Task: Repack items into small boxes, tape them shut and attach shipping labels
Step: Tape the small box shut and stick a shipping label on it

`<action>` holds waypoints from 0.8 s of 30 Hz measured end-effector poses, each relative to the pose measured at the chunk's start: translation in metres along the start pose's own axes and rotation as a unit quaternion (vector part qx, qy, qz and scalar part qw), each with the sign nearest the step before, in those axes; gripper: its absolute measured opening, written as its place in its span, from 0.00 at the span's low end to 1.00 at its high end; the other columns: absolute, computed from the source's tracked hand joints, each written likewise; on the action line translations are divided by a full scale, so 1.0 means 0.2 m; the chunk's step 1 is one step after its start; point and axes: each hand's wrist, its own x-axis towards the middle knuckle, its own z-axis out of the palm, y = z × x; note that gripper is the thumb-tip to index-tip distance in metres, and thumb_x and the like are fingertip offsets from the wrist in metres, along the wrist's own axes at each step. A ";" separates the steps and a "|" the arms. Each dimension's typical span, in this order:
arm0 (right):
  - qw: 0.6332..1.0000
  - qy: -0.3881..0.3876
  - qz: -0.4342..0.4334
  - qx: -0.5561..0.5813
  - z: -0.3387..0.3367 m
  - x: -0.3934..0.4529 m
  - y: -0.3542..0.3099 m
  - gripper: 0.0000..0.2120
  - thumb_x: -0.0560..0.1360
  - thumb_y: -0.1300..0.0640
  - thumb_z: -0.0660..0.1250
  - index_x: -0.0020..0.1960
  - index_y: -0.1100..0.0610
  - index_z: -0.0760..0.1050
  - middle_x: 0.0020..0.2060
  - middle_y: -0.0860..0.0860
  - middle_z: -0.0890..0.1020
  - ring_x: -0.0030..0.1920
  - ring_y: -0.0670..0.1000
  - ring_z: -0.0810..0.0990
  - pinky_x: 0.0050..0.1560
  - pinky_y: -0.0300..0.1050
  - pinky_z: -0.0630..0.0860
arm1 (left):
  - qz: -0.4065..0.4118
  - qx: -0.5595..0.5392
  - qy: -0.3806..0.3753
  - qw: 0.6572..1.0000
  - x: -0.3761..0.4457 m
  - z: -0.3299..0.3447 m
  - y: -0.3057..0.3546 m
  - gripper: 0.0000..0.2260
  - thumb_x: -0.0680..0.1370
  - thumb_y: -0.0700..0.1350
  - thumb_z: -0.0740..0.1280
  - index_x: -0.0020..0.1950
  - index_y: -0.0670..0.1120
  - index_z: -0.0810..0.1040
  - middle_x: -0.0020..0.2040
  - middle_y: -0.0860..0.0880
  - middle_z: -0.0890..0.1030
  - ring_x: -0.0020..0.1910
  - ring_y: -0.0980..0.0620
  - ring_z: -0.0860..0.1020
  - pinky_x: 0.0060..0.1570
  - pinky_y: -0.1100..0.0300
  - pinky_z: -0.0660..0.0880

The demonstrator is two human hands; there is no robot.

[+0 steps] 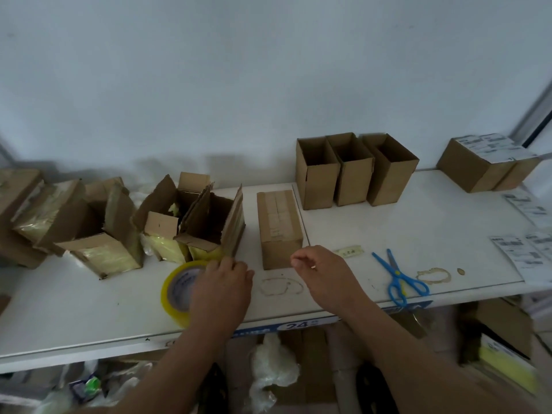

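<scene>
Left hand [221, 289] resting on tape roll [179, 294], grip unclear. Right hand [324, 271] loosely curled, holding nothing. Closed box [279, 228] just beyond right fingertips, long axis running away, so probably right's reach.

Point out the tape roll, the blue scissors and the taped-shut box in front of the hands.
tape roll [174, 289]: head view, on its yellow side left of the hand.
blue scissors [397, 273]: head view, at the pivot.
taped-shut box [279, 216]: head view, on its taped top.
</scene>
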 end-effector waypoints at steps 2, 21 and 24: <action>0.999 0.014 0.003 -0.029 -0.02 0.00 0.03 0.09 0.81 0.51 0.60 0.58 0.50 0.77 0.52 0.45 0.77 0.53 0.44 0.75 0.57 0.39 0.72 | 0.005 -0.117 0.049 0.992 0.03 -0.04 0.11 0.14 0.82 0.51 0.57 0.54 0.47 0.80 0.51 0.48 0.80 0.46 0.48 0.78 0.41 0.57 0.75; 0.998 -0.005 0.017 -0.065 0.06 0.35 0.10 0.50 0.69 0.31 0.67 0.79 0.51 0.48 0.73 0.49 0.65 0.69 0.50 0.67 0.66 0.46 0.67 | -0.288 -0.609 -0.125 0.729 0.68 0.00 0.12 0.29 0.80 0.62 0.58 0.78 0.65 0.49 0.77 0.49 0.59 0.67 0.45 0.68 0.65 0.45 0.71; 0.998 -0.008 0.022 -0.052 0.07 0.36 0.12 0.49 0.70 0.34 0.70 0.79 0.53 0.49 0.71 0.50 0.65 0.68 0.50 0.67 0.67 0.44 0.65 | -0.288 -0.628 -0.148 0.708 0.70 0.01 0.14 0.29 0.82 0.54 0.60 0.78 0.65 0.47 0.76 0.48 0.61 0.58 0.47 0.71 0.56 0.48 0.76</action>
